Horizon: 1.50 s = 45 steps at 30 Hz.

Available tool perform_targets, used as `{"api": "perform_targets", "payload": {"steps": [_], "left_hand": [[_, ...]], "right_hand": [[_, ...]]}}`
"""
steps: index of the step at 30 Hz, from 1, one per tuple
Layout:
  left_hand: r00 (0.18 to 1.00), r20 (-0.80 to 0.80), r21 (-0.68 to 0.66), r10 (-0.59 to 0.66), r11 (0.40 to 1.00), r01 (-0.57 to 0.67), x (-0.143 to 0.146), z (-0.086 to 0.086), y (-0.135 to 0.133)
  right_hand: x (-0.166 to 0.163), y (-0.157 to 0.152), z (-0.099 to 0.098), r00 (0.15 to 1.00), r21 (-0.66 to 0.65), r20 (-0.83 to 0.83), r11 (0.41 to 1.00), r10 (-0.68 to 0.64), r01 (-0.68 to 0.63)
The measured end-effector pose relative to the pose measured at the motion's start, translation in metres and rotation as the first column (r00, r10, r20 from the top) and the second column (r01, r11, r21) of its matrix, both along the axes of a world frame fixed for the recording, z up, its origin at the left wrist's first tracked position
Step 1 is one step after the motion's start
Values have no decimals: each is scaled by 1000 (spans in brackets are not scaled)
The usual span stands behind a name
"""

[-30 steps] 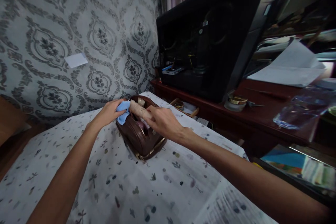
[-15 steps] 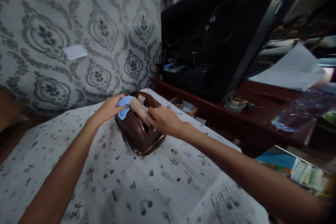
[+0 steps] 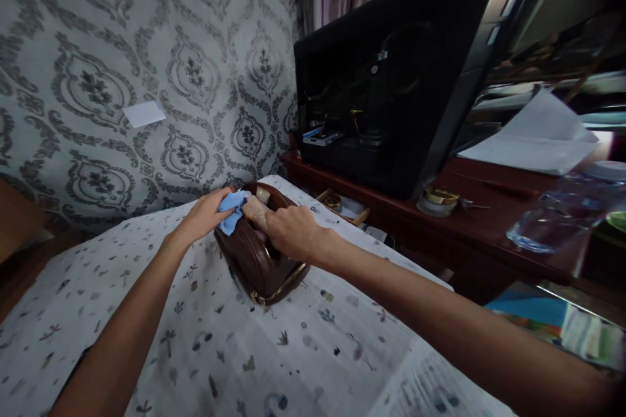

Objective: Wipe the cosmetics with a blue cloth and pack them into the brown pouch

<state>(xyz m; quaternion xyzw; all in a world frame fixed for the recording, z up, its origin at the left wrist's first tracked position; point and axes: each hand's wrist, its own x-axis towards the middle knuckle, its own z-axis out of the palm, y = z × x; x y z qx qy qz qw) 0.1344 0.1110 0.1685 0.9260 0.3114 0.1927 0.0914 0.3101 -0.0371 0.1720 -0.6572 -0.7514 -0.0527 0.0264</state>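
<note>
Printed sheet (image 3: 220, 339) up front, newspaper (image 3: 430, 391) at near R edge. Brown zip bag (image 3: 259, 264) sits on sheet mid-frame, top open. L hand (image 3: 203, 216) at bag's left rim, fingers pressed together, pinching blue cloth (image 3: 229, 208). R hand (image 3: 293, 231) curled round beige roll (image 3: 254, 210), which pokes out of bag's opening, just beside cloth. Beyond: dark wood worktop (image 3: 489, 208) w/ gold-lidded jar (image 3: 437, 199), clear glass dish (image 3: 552, 225), black box (image 3: 391, 78), papers (image 3: 538, 140). White note (image 3: 143, 113) on patterned wall.
</note>
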Motion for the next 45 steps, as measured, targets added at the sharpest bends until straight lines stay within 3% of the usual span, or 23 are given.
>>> {"api": "perform_targets", "payload": {"steps": [11,16,20,24,26,29,32,36,40,45], "left_hand": [[999,18,37,34,999,-35,0,-5,0],[953,293,134,71,984,-115,-8,-13,-5],[841,527,143,124,962,-232,-23,-15,-20],[848,519,91,108,980,-180,-43,-23,-46],[891,442,56,106,988,-145,-54,-31,-61],[942,297,24,157,985,-172,-69,-48,-87],[959,195,33,206,976,-217,-87,-66,-112],[951,122,80,285,952,-296,-117,-90,-135],[911,147,145,385,903,-404,-149,-106,-144],[739,226,92,635,741,-665,-192,-99,-143]], "right_hand": [[7,-6,7,997,-67,-18,995,70,-71],[17,-15,18,994,-87,-95,994,62,-70],[27,-23,18,971,36,-238,999,-3,12],[34,-32,-4,930,164,-366,986,29,34],[32,-37,-19,910,220,-382,972,159,-78],[24,-45,-40,847,282,-327,898,420,-337],[12,-50,-57,795,280,-267,834,544,-476],[1,-49,-75,805,264,-234,833,545,-487],[-2,-45,-92,808,315,-265,840,526,-443],[-6,-43,-113,776,275,-338,845,532,-459]]}}
